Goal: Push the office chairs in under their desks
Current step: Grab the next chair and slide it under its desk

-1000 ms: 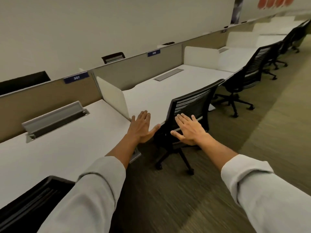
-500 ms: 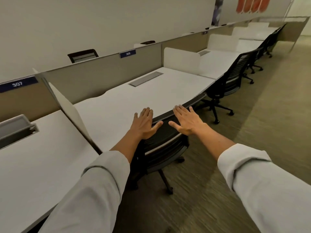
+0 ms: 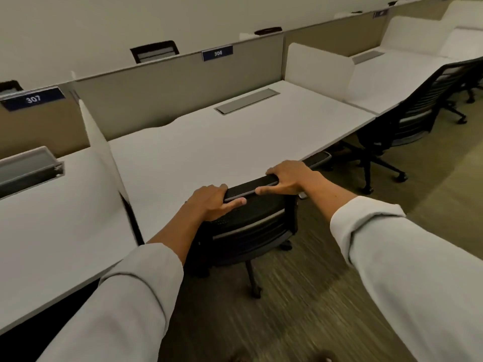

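Two-handed grip: left hand (image 3: 209, 202) and right hand (image 3: 290, 176) clasping top rail of black mesh-backed office chair (image 3: 248, 218), spaced apart for straight push; seat partly under white rectangular desk (image 3: 209, 142).

place: open-plan office | evidence: row of white surfaces (image 3: 235, 142), numbered partitions (image 3: 167, 82), mesh swivel chairs (image 3: 418, 111), carpet (image 3: 300, 296)

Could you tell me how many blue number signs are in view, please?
2 readable: sign 307 on the left partition, sign 306 behind the middle desk. A possible third sits blurred far right.
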